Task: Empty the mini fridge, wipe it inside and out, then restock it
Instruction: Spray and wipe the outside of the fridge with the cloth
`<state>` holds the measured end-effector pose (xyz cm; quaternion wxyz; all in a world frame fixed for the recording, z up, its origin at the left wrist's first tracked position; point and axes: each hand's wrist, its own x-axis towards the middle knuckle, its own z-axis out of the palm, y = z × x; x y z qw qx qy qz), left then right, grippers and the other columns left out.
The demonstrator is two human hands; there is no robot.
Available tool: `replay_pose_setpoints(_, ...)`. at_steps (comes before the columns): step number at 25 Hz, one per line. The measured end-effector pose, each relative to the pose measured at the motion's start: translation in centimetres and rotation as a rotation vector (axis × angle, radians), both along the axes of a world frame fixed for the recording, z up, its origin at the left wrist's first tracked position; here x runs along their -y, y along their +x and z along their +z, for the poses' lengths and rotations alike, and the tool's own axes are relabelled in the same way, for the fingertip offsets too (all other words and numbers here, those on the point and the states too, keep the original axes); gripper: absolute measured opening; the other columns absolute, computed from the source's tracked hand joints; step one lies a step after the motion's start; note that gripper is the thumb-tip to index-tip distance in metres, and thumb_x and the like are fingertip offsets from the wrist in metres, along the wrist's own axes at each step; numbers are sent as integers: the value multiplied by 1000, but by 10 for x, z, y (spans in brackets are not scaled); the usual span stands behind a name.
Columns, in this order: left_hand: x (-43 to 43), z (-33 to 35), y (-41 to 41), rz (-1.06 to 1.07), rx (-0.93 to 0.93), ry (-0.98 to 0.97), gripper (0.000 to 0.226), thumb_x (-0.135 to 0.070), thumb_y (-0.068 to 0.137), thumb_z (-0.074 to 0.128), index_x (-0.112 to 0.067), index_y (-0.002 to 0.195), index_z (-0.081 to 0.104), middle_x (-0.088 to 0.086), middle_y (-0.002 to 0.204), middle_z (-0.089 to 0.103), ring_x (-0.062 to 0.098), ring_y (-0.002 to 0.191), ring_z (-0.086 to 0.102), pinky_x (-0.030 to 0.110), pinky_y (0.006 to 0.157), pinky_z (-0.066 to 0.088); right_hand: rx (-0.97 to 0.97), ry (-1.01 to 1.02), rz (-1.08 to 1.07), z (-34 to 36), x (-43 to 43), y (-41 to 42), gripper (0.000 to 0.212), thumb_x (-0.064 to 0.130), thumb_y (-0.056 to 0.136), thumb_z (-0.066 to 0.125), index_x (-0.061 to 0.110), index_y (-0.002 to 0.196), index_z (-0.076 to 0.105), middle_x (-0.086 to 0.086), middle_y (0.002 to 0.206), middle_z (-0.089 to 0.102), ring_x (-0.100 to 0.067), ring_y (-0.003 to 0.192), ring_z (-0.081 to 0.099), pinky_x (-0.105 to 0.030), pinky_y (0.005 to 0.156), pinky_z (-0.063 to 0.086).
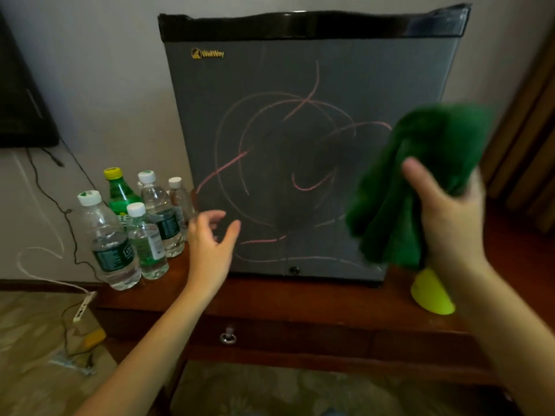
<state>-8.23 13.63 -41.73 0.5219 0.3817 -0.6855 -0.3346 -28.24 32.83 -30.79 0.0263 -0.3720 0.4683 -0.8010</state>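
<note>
Grey mini fridge (300, 160), door shut, sitting on dark wooden counter (300, 295), pink scribbles (228, 167) unwiped. Plastic drink bottles (144, 232) standing beside it, presumably emptied out. Right hand (444, 211) gripping fluffy green cloth (420, 145); left hand (207, 244) hovering open.

grey fridge door (300, 160), black top trim, gold logo, pink scribble loops. Cloth (420, 181) dark green, blurred. Bottles (150, 223): clear with white caps, one green with yellow cap. Lime-yellow object (431, 292), possibly a cap.

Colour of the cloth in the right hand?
Dark green cloth, gripped by the right hand; head view shows it best.
</note>
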Motion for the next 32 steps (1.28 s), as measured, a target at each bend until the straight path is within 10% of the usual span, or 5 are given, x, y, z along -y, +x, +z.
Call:
replay_pose_setpoints(3, 33, 1, 2, 132, -129, 88, 36, -26, 95, 54, -20, 129, 44, 2, 127, 37, 19, 122, 41, 37, 106, 35, -938, 30, -622, 60, 41, -51, 45, 19, 87, 64, 20, 130, 50, -11, 135, 51, -25, 121, 47, -21, 102, 38)
replay_pose_setpoints(6, 57, 9, -3, 114, -291, 215, 46, -7, 99, 40, -16, 143, 34, 4, 145, 37, 21, 132, 38, 38, 111, 32, -1369, 281, -927, 60, 89, -67, 66, 13, 76, 56, 32, 139, 46, -9, 148, 39, -40, 99, 50, -38, 84, 45)
replay_pose_setpoints(12, 75, -7, -4, 8, -214, 310, 56, 9, 90, 40, -17, 139, 41, 6, 135, 52, 22, 123, 49, 44, 104, 42, -1959, 405, -644, -121, 96, -63, 60, 0, 96, 21, 34, 140, 45, -4, 153, 28, -32, 91, 43, -42, 66, 46)
replay_pose_setpoints(21, 88, -12, 3, -26, -203, 288, 61, 18, 87, 36, -14, 138, 41, 10, 135, 50, 25, 124, 47, 42, 102, 42, -1645, 97, -899, 105, 127, -63, 59, 6, 82, 47, 35, 133, 53, -1, 146, 44, -38, 90, 52, -42, 71, 45)
replay_pose_setpoints(32, 108, -14, 24, -147, -166, 341, 62, 19, 87, 36, -20, 134, 44, 5, 131, 53, 26, 125, 48, 45, 102, 43, -2073, 238, -527, -72, 134, -33, 52, 6, 91, 36, 35, 129, 58, 2, 148, 41, -29, 93, 46, -38, 70, 38)
